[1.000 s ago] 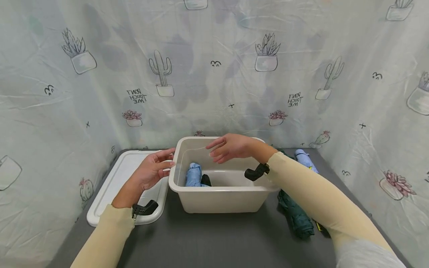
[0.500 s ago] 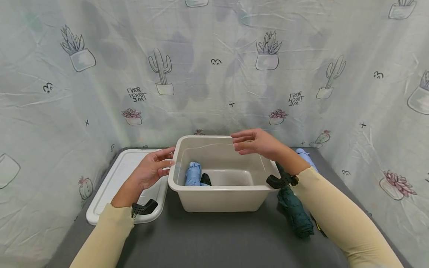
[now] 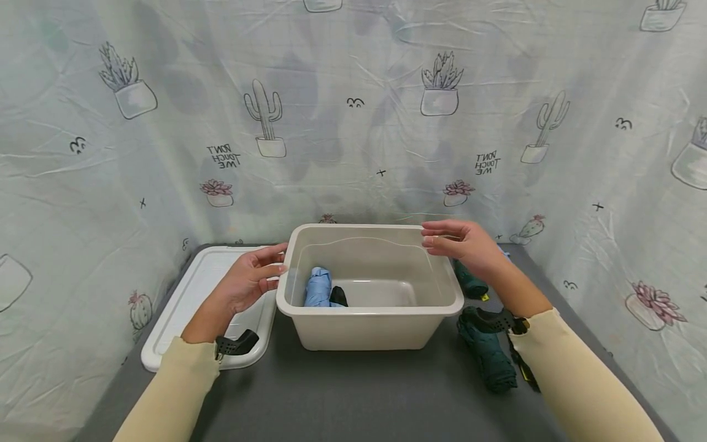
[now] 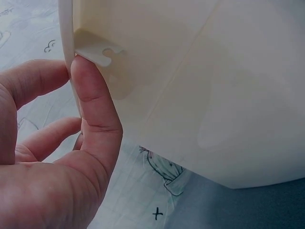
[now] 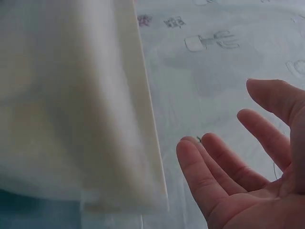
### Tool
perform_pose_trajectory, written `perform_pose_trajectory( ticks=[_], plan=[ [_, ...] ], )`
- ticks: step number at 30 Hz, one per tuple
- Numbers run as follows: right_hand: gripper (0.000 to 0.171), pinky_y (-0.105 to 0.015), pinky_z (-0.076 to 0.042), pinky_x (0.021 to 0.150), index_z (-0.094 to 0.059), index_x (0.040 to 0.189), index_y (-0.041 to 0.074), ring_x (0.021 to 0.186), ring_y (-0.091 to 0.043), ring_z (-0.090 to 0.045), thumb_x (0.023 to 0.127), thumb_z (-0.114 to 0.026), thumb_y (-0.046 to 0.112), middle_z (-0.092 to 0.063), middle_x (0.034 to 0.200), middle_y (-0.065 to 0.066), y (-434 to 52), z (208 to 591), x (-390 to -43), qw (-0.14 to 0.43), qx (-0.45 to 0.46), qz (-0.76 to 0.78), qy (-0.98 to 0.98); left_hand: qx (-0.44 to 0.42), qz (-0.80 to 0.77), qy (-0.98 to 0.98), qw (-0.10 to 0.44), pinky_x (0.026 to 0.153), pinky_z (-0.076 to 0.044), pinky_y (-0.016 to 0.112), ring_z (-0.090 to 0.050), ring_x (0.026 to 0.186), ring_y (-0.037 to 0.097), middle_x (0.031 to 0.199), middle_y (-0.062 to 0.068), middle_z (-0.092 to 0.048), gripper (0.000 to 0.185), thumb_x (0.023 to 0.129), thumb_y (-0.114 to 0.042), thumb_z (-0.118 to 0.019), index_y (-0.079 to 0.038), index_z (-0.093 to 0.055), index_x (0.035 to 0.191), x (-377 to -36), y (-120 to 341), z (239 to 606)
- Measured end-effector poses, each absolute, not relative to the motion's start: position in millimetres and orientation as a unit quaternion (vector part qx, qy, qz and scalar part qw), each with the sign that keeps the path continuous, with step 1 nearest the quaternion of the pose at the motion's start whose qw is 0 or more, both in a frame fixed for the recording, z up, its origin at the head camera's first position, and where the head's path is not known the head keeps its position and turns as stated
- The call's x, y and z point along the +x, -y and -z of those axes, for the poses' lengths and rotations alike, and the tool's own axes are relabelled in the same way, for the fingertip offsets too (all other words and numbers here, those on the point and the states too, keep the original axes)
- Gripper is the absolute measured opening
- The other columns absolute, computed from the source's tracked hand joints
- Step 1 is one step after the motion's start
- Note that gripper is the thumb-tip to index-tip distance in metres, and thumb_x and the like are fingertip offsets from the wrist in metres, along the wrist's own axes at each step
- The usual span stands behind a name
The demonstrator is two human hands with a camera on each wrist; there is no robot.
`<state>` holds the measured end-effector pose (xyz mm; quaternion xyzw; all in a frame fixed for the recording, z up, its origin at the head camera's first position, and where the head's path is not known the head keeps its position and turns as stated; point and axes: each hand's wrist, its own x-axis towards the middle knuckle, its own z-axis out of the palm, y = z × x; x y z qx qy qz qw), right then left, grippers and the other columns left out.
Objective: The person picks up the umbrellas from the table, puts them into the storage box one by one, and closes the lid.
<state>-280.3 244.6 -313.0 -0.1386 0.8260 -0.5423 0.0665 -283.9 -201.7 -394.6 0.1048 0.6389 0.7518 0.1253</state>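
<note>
Bin (image 3: 364, 330) is sitting on worktop (image 3: 342, 399), your left hand (image 3: 251, 279) pinching its rim, right hand (image 3: 466, 242) hovering loose-fingered beside the opposite end; bracing both ends evenly seems best.

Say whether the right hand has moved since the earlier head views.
Yes: the right hand has moved rightward, from over the opening of the bin to its far right corner.

The beige bin (image 3: 361, 331) hides the lower part of the blue bundle (image 3: 318, 286) inside.
</note>
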Motion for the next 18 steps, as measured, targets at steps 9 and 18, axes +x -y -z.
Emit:
perform_pose_trajectory(
  ticks=[9, 18],
  plan=[
    [0.048, -0.018, -0.056, 0.094, -0.061, 0.14, 0.006, 0.113, -0.006, -0.07, 0.101, -0.066, 0.032, -0.07, 0.129, 0.011, -271.3, 325.7, -257.3, -0.012, -0.126, 0.564, -0.816, 0.104, -0.751, -0.641, 0.124, 0.083, -0.063, 0.03, -0.071, 0.096, 0.012, 0.112, 0.002, -0.064, 0.066, 0.097, -0.002, -0.067, 0.002, -0.037, 0.156, -284.4, 202.0, 394.2],
    [0.044, -0.013, -0.055, 0.088, -0.061, 0.139, 0.001, 0.104, 0.0, -0.072, 0.103, -0.063, 0.026, -0.07, 0.119, 0.02, -301.3, 351.2, -232.8, -0.059, -0.106, 0.563, -0.817, 0.099, -0.737, -0.657, 0.119, 0.082, -0.063, 0.029, -0.071, 0.096, 0.013, 0.114, 0.004, -0.062, 0.065, 0.097, -0.005, -0.068, 0.002, -0.04, 0.155, -284.5, 202.5, 393.1]
  ],
)
